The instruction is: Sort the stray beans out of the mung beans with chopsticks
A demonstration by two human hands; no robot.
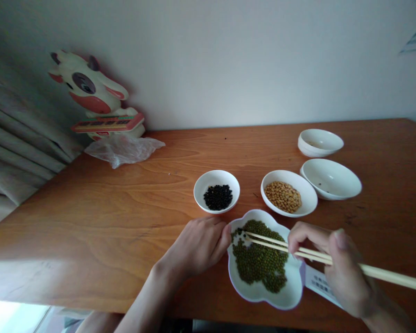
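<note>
In front of me is a white flower-shaped dish (291, 296) with a lilac rim, holding green mung beans (260, 263). My left hand (203, 243) is closed at its left edge, thumb against the rim; its curled fingers are mostly hidden. In my right hand (346, 273) is a pair of wooden chopsticks (395, 276), reaching left across the dish. Their tips are slightly apart, low over the beans at the upper left, beside a few darker beans. Whether they pinch a bean I cannot tell.
Behind the dish stand a white bowl (201, 185) of black beans (218, 197) and a bowl (310, 199) of yellow soybeans (283, 196). Two more white bowls, one nearer (339, 178) and one farther (327, 138), sit right. A cow toy (93, 92) and plastic bag (125, 150) lie back left.
</note>
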